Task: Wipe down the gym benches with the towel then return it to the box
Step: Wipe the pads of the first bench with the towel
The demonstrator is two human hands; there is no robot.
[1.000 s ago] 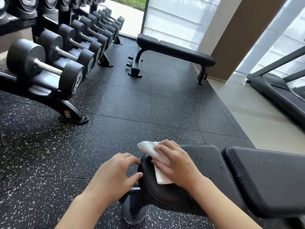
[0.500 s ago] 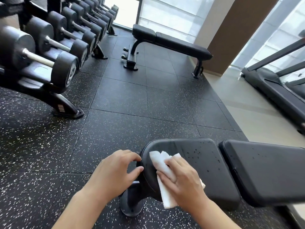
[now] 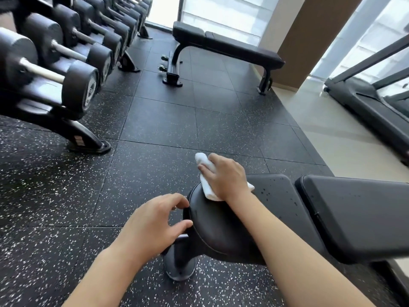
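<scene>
A black padded gym bench [image 3: 278, 209] lies across the lower right, its seat pad speckled with droplets. My right hand [image 3: 225, 176] presses a folded white towel [image 3: 207, 171] onto the far left corner of the seat pad, fingers lying over the cloth. One end of the towel sticks out past the pad's edge. My left hand [image 3: 155, 220] hovers by the rounded end of the seat with fingers loosely curled, thumb tip touching the pad's edge, and holds nothing. A second black bench [image 3: 228, 48] stands farther back by the window. No box is in view.
A rack of black dumbbells [image 3: 66, 63] runs along the left, its foot [image 3: 88, 142] jutting onto the speckled rubber floor. A treadmill [image 3: 371, 107] stands at the right on a pale floor. The near bench's round base [image 3: 180, 264] sits below my left hand.
My right hand has slid the towel from the near side of the seat pad's end up to its far corner. My left hand has stayed beside the pad's end.
</scene>
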